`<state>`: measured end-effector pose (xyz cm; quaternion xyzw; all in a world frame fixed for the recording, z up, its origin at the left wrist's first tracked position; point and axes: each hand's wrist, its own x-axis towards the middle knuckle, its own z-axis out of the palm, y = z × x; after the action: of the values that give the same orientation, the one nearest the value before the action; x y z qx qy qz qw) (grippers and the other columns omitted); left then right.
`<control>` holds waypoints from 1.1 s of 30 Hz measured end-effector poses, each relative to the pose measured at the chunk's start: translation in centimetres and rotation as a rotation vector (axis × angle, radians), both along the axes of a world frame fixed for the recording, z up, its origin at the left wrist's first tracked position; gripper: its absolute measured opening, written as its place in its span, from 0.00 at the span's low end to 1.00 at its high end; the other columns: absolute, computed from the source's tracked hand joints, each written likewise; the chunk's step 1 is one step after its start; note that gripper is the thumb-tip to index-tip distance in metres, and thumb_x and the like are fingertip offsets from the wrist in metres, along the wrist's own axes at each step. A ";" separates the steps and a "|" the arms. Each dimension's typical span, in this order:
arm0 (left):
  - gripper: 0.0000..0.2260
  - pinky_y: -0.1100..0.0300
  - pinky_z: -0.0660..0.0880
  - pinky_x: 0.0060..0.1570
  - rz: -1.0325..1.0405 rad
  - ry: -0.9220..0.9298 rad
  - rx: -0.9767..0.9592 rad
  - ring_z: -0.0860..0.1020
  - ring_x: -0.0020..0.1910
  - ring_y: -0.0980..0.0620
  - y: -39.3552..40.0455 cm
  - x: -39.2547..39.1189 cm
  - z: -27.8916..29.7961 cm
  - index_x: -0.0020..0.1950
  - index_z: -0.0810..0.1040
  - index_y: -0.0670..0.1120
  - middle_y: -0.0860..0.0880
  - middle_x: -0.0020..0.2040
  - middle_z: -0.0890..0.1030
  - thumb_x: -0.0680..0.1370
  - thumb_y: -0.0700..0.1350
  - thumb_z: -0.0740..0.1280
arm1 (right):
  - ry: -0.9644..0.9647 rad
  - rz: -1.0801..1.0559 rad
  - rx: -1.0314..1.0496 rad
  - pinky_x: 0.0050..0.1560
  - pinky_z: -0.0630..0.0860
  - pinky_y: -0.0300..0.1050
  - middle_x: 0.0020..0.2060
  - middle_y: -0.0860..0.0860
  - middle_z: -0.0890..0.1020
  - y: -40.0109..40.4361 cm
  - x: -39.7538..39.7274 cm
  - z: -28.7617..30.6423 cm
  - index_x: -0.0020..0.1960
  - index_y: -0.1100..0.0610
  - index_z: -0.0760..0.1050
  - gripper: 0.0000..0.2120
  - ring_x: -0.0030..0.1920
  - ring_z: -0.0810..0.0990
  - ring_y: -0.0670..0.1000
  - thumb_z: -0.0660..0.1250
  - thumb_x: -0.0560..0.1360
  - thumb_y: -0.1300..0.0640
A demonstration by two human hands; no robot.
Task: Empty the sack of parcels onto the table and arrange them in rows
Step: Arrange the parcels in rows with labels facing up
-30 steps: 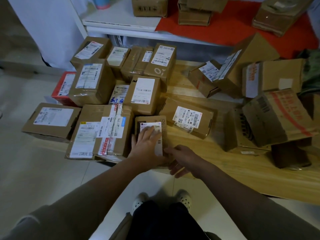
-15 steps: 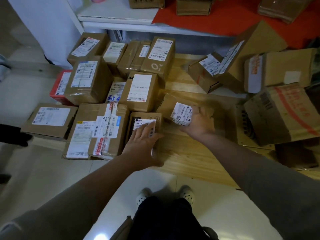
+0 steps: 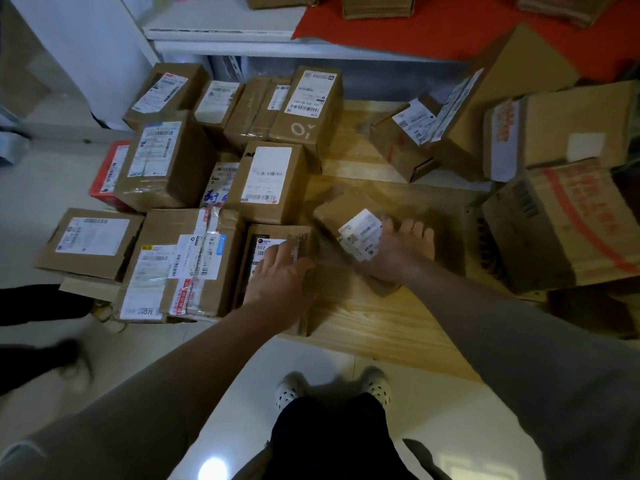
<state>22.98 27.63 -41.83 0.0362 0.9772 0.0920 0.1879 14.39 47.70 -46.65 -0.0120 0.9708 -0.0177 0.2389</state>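
Taped cardboard parcels with white labels stand in rows on the left part of the wooden table [image 3: 381,323]. My left hand [image 3: 277,278] rests flat, fingers straight, on a small box [image 3: 301,237] labelled "502" at the near end of the rows. Just right of it, my right hand [image 3: 401,251] grips a flat brown parcel [image 3: 346,213] with a white label, thumb on the label and fingers over its far edge. That parcel lies skewed on the table. No sack is in view.
A loose heap of bigger boxes [image 3: 561,223] fills the table's right side, some tilted. Behind stands a white shelf [image 3: 221,32] with a red cloth [image 3: 450,32] and more boxes. A person's dark, blurred leg [image 3: 41,358] is on the floor at left.
My right hand left the near table edge, reached to the flat parcel and took hold of it; the parcel has turned. My left hand stayed on the small box.
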 end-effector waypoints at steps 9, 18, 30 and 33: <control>0.19 0.49 0.63 0.70 0.054 0.067 -0.006 0.60 0.73 0.44 1.1 -0.4 -0.4 0.65 0.73 0.55 0.46 0.74 0.61 0.76 0.57 0.68 | -0.095 -0.153 -0.343 0.67 0.66 0.58 0.69 0.59 0.61 -2.4 7.5 0.5 0.79 0.51 0.46 0.54 0.68 0.67 0.63 0.59 0.66 0.21; 0.22 0.49 0.62 0.70 0.036 0.048 -0.025 0.59 0.71 0.44 1.8 -0.8 0.6 0.68 0.71 0.53 0.46 0.72 0.62 0.76 0.55 0.68 | 0.147 -0.268 -0.555 0.53 0.78 0.48 0.57 0.52 0.77 0.1 9.5 1.8 0.57 0.53 0.78 0.11 0.52 0.80 0.54 0.68 0.76 0.51; 0.12 0.51 0.73 0.60 0.683 -0.567 1.078 0.77 0.57 0.46 16.5 -4.0 5.2 0.58 0.73 0.48 0.46 0.56 0.77 0.79 0.53 0.66 | 0.971 -0.556 -0.183 0.61 0.67 0.57 0.61 0.57 0.74 13.5 7.5 11.1 0.66 0.55 0.71 0.32 0.62 0.71 0.61 0.72 0.66 0.43; 0.17 0.51 0.74 0.59 0.655 -0.600 1.182 0.77 0.61 0.45 19.4 -4.0 6.1 0.64 0.74 0.48 0.45 0.62 0.78 0.79 0.55 0.66 | 0.766 -0.679 -0.169 0.67 0.62 0.59 0.68 0.60 0.71 16.7 7.5 11.0 0.74 0.59 0.63 0.42 0.68 0.67 0.62 0.67 0.70 0.33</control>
<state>18.93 46.98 -35.76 -0.1889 0.6318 0.6604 0.3592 21.85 64.43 -35.70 0.2789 0.9330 -0.1668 -0.1545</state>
